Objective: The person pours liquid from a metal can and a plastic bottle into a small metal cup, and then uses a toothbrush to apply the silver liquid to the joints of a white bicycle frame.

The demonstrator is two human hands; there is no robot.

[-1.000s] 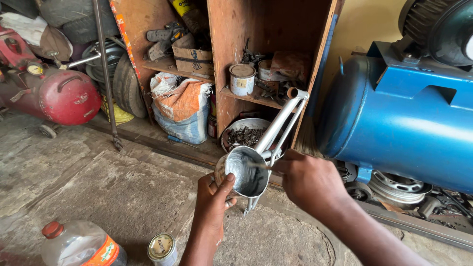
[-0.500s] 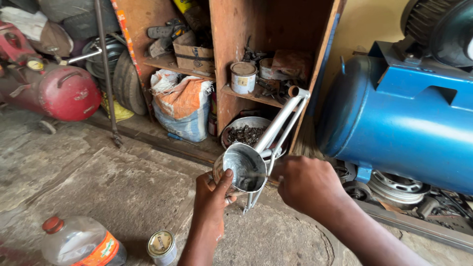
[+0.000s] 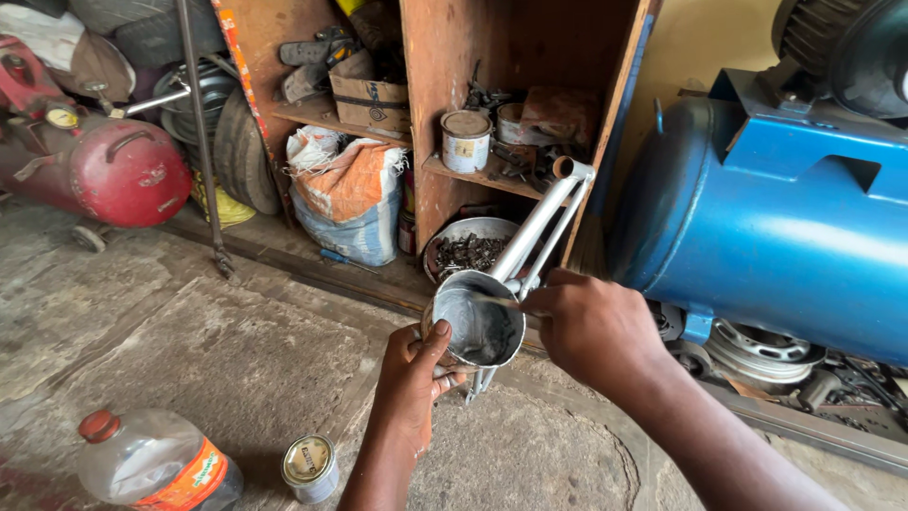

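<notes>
Left hand: my left hand grips the metal cup from below, thumb on the near rim, fingers wrapped under the base.
Right hand: my right hand is clenched around a thin stick, its tip dipping into the cup.
Cup: held up above the concrete floor, mouth tilted toward me, grey inside, with a long metal tube rising from its far side toward the wooden shelf.
Floor items: a plastic bottle with red cap lies lower left; a small tin stands just beside it.
Right side: a blue tank, close by.
</notes>
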